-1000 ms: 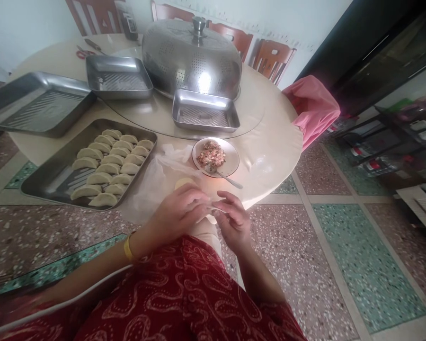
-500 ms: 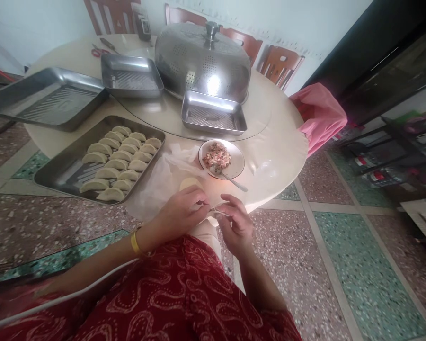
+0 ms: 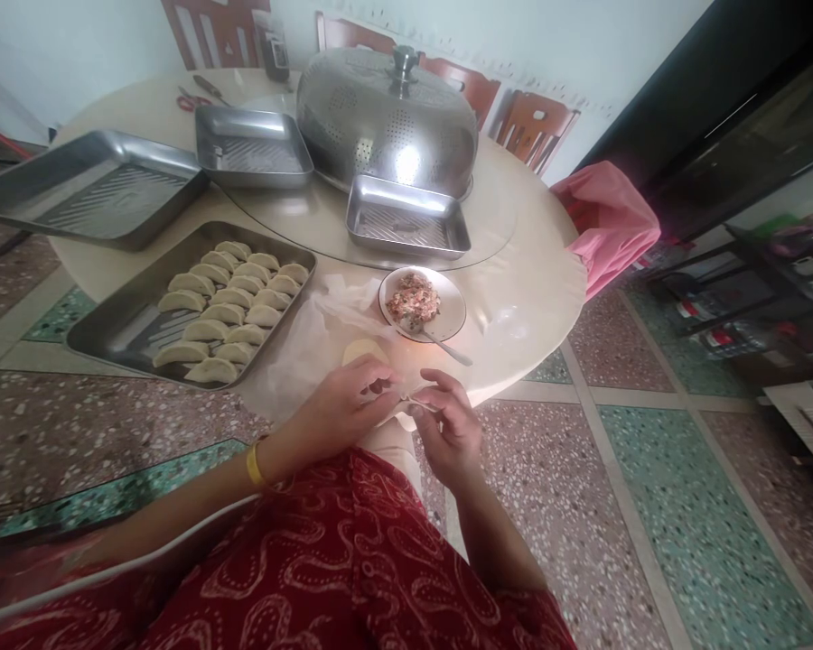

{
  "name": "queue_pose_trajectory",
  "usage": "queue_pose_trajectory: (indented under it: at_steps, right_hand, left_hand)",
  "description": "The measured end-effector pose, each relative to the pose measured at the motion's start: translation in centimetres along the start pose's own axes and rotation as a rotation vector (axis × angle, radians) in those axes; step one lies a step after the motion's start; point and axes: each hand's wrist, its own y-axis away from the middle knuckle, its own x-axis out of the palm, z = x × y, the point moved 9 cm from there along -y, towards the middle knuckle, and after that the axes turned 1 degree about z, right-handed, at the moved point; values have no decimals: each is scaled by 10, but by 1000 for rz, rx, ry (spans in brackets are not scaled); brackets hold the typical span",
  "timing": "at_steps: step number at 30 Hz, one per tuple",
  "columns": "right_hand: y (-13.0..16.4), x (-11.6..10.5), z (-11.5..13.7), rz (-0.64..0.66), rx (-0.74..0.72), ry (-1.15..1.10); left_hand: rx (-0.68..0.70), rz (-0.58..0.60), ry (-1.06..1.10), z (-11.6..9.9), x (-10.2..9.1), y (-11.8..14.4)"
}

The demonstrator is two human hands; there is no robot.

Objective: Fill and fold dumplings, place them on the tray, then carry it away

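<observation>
My left hand (image 3: 342, 408) and my right hand (image 3: 449, 422) meet at the near edge of the round table (image 3: 528, 298), both pinching a pale dumpling (image 3: 415, 404) between their fingertips. Most of the dumpling is hidden by the fingers. Just beyond my left hand lies a stack of round wrappers (image 3: 362, 349) on a clear plastic bag (image 3: 302, 348). A small white plate of minced filling (image 3: 415, 300) with a spoon (image 3: 440, 344) stands past my right hand. To the left, a steel tray (image 3: 118, 329) holds several folded dumplings in rows.
Three more steel trays (image 3: 95, 185) (image 3: 252, 149) (image 3: 406, 221) and a perforated steel dome cover (image 3: 387, 117) sit farther back on the table. Scissors (image 3: 193, 97) lie at the far edge. A pink bag (image 3: 610, 221) hangs at the right, chairs behind, tiled floor below.
The view has shifted slightly so the table sits more to the right. My fingers have worked along the dumpling's edge; both hands stay in the same place.
</observation>
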Motion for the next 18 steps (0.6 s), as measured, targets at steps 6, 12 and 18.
queue_pose_trajectory:
  at_steps: [6, 12, 18]
  right_hand:
    - [1, 0, -1, -7, -1, 6]
    - [1, -3, 0, -39, 4, -1]
    - [-2, -2, 3, -40, -9, -11]
  left_hand:
    - [45, 17, -43, -3, -1, 1]
    - [77, 40, -60, -8, -5, 0]
    - [94, 79, -78, -12, -2, -1]
